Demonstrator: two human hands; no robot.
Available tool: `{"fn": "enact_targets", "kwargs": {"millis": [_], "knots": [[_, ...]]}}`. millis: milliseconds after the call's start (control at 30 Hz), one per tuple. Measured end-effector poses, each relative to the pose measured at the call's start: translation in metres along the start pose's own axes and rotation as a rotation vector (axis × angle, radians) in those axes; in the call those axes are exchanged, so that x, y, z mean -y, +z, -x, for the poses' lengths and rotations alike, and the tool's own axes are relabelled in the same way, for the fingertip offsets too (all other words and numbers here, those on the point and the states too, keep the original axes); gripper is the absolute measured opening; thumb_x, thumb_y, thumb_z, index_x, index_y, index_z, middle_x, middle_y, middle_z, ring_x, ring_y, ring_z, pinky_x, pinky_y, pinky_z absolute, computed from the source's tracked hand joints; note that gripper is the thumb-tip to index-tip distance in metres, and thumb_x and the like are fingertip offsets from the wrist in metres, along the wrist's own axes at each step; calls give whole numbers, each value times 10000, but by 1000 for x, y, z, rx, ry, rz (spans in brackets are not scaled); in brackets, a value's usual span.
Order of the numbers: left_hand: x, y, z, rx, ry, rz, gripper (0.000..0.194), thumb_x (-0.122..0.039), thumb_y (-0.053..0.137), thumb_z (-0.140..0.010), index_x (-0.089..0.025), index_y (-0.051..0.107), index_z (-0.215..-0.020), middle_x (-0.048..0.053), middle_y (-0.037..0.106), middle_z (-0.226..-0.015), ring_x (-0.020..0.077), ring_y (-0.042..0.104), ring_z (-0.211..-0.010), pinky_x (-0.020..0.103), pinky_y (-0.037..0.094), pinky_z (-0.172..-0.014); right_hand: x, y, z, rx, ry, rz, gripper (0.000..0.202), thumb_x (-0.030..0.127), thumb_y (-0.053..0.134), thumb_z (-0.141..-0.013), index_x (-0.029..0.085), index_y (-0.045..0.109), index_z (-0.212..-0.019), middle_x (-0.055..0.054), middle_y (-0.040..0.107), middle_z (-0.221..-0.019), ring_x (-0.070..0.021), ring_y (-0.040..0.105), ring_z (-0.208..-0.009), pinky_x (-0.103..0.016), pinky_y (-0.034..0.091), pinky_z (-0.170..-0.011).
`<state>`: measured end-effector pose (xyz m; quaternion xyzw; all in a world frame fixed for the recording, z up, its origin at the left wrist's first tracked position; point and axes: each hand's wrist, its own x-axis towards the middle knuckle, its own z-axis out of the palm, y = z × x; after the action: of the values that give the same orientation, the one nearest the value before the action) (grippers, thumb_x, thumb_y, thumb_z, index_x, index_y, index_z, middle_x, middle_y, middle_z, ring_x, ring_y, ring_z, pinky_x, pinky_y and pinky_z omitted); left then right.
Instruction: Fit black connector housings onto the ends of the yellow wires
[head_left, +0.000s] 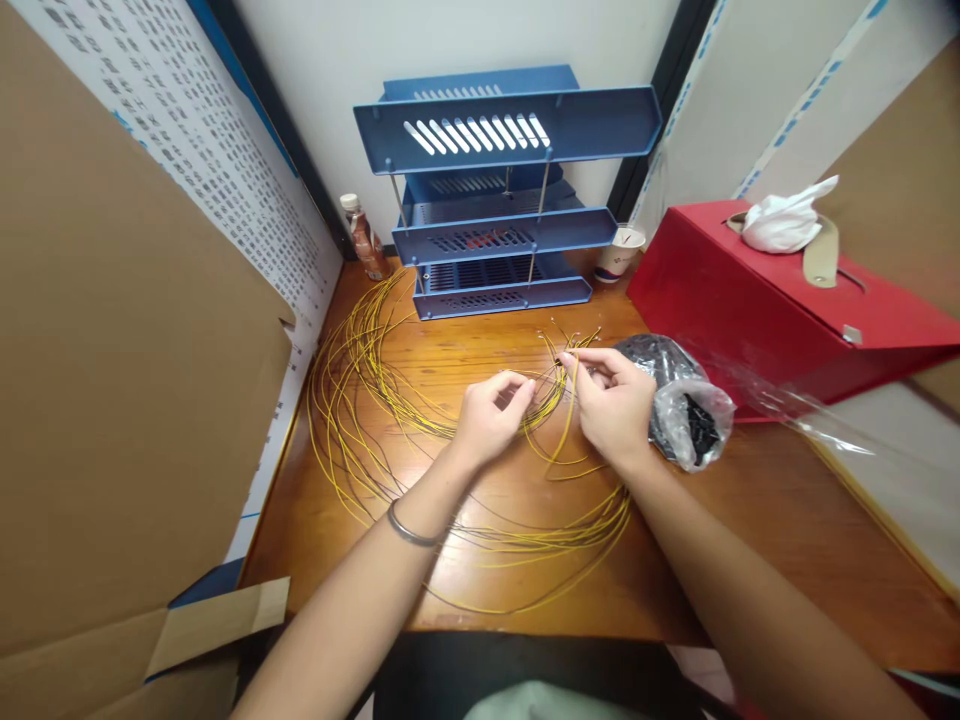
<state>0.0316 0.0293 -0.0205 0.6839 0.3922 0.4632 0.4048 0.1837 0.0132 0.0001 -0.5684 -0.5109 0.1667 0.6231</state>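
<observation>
A large loose coil of thin yellow and dark wires [360, 360] lies across the wooden table. Over its inner right part, my left hand [495, 405] has thumb and fingertips pinched together, with a thin wire seeming to run from them. My right hand [611, 395] pinches a yellow wire [571, 400] between thumb and index finger; the wire hangs down in a curve. Just beyond the fingers, several wire ends with small tips fan out on the tabletop. Beside my right hand sits a clear plastic bag [694, 425] with small black pieces in it.
A blue tiered file tray [502, 235] stands at the back, between a drink bottle [364, 238] and a paper cup [621, 252]. A red box [750, 300] with tissue on top is at right. Cardboard [135, 330] walls the left side.
</observation>
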Motion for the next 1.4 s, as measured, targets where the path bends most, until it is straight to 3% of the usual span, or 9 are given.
{"fn": "enact_targets", "kwargs": {"millis": [200, 367, 667, 867, 1200, 1400], "knots": [[1, 0, 0, -3, -8, 27, 301, -399, 561, -954, -156, 664, -811, 28, 703, -743, 120, 611, -645, 228, 486, -660, -3, 1, 0, 34, 8, -25, 154, 300, 718, -819, 147, 734, -830, 69, 417, -494, -75, 268, -442, -249, 198, -439], [-1, 0, -2, -20, -21, 68, 353, -431, 522, -973, -158, 624, -774, 14, 669, -687, 106, 575, -596, 217, 462, -619, -4, 3, 5, 73, -10, -16, 143, 286, 711, -831, 149, 743, -857, 57, 470, -527, -77, 297, -456, -253, 230, -456], [1, -1, 0, 23, -17, 134, 290, -383, 528, -971, -148, 625, -831, 27, 662, -728, 118, 578, -627, 234, 469, -640, -4, 3, 10, 111, -18, 17, 166, 315, 712, -838, 152, 741, -858, 78, 397, -503, -81, 280, -455, -261, 228, -465], [1, -2, -1, 50, 23, 102, 291, -362, 501, -974, -153, 619, -811, 21, 655, -723, 125, 594, -659, 239, 471, -671, -3, 6, 12, 120, -28, 31, 157, 300, 699, -842, 151, 744, -866, 70, 430, -512, -83, 291, -460, -259, 238, -466], [1, -1, -1, 10, 38, 34, 327, -401, 535, -971, -152, 621, -778, 15, 650, -697, 116, 572, -635, 225, 457, -641, 2, 8, 20, 175, -5, 8, 171, 299, 685, -838, 144, 750, -866, 89, 361, -475, -76, 279, -435, -251, 227, -458], [1, -1, -1, 22, 15, 56, 346, -422, 525, -975, -155, 625, -779, 9, 640, -684, 116, 566, -626, 228, 453, -635, 0, 6, 15, 129, 2, 16, 151, 290, 693, -834, 153, 746, -871, 68, 438, -505, -79, 289, -445, -255, 227, -457]]}}
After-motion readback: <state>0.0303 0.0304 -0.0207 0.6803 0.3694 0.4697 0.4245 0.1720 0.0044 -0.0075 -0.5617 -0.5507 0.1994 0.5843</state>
